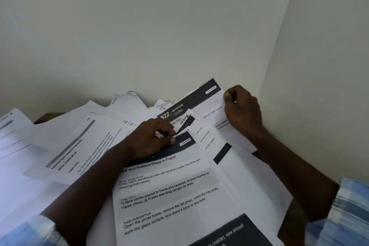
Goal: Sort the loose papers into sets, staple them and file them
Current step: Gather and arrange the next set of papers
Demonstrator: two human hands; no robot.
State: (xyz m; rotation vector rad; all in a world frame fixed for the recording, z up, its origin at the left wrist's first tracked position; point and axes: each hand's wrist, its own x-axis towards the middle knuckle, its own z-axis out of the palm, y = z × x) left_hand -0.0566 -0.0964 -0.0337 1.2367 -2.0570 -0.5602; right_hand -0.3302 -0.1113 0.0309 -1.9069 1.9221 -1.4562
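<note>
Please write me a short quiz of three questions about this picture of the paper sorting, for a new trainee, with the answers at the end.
1. True or false: the right hand grips the edge of a sheet with a dark header band.
2. The left hand, pinching a paper corner, rests on which sheet?
A) the Replace Photo in Frame sheet
B) the sheet marked 62
C) a blank sheet
3. Fill in: the sleeves at both forearms are light ____.

Key: 1 true; 2 A; 3 blue.
</note>
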